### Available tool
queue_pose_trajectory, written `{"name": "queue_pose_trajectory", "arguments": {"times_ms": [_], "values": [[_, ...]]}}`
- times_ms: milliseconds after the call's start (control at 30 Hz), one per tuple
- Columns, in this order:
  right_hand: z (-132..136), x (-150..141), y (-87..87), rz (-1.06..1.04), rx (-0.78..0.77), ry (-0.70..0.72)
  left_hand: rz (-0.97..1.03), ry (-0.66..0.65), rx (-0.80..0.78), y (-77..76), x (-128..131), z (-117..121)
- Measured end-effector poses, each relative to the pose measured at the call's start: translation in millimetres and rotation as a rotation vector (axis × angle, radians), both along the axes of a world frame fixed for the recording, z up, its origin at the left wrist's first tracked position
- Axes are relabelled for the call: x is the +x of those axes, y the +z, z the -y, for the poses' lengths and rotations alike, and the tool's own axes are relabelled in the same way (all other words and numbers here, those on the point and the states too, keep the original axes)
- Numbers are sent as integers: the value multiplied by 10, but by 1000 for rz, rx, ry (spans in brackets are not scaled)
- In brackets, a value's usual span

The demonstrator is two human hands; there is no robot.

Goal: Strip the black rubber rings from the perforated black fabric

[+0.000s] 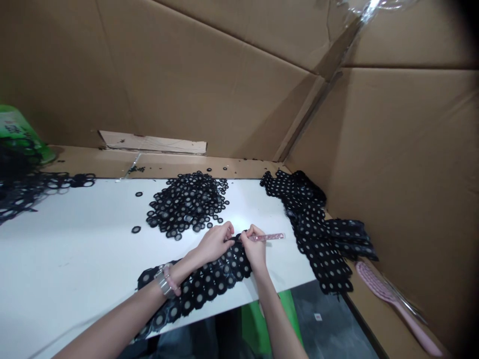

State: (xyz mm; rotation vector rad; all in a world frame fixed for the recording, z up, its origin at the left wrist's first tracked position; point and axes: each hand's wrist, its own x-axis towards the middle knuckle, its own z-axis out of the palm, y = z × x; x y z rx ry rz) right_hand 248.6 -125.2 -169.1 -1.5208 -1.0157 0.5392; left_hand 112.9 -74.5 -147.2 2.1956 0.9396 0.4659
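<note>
My left hand (pixel 215 243) rests on a black sheet of punched rings (pixel 202 284) that lies on the white table (pixel 75 249), its fingers curled and pinching the sheet's far edge. My right hand (pixel 255 249) is closed round a pink translucent pen-like tool (pixel 268 237), whose tip meets the sheet beside my left fingertips. A bracelet and a watch band sit on my left wrist. A heap of loose black rings (pixel 187 202) lies just beyond both hands.
More black ring sheets (pixel 322 229) are piled at the right and at the far left (pixel 26 192). A pink hairbrush (pixel 392 304) lies on the cardboard ledge at right. Cardboard walls (pixel 209 75) enclose the table. A green packet (pixel 18 132) stands far left.
</note>
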Motion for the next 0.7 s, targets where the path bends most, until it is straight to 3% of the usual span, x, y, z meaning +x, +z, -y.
{"name": "queue_pose_trajectory", "arguments": {"times_ms": [433,700], "values": [[2,-43,73,118,-15,0,179,57,-131,10,4,27],[9,-107,88,113,-10,36,341,87,-190,-90,22,32]]}}
